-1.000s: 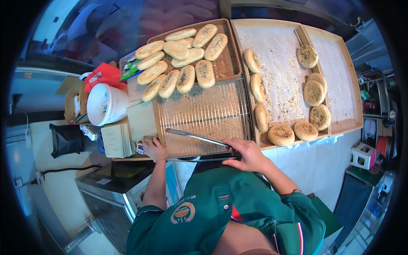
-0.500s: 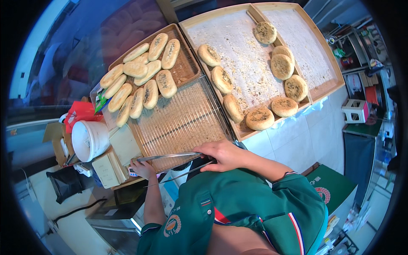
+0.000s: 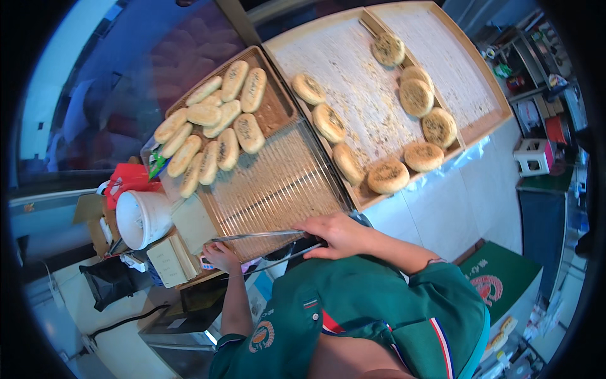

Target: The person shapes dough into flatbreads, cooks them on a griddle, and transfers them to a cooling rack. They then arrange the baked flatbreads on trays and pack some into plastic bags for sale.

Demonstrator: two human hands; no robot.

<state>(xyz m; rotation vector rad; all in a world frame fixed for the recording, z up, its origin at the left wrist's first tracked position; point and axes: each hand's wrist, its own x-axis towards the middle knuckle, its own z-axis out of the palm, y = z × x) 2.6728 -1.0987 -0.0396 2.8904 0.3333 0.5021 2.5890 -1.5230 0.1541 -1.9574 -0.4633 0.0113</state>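
Note:
My right hand (image 3: 334, 234) is closed around the handle end of long metal tongs (image 3: 262, 235). Their two arms point left and spread apart, over the near edge of a wire rack (image 3: 278, 183). Close to the tip of the upper arm is my left hand (image 3: 222, 258), its fingers curled beside a small white, red and blue item (image 3: 206, 263). What those fingers grip, if anything, is hidden. Oval flatbreads (image 3: 252, 90) lie piled on a brown tray (image 3: 287, 104) beyond the rack. Round sesame-topped breads (image 3: 387, 175) line the edges of a wooden tray (image 3: 435, 158) on the right.
To the left stand a white bucket (image 3: 142, 218), a red bag (image 3: 126, 180) and a block of paper bags (image 3: 172, 261). A wooden divider (image 3: 449, 104) splits the paper-lined tray. Tiled floor (image 3: 442, 202) and a white stool (image 3: 532, 156) are on the right.
The view has shifted slightly. The tongs' lower arm sits closer to my body and shows less of its length. My left hand remains by the upper tip; the breads have not moved.

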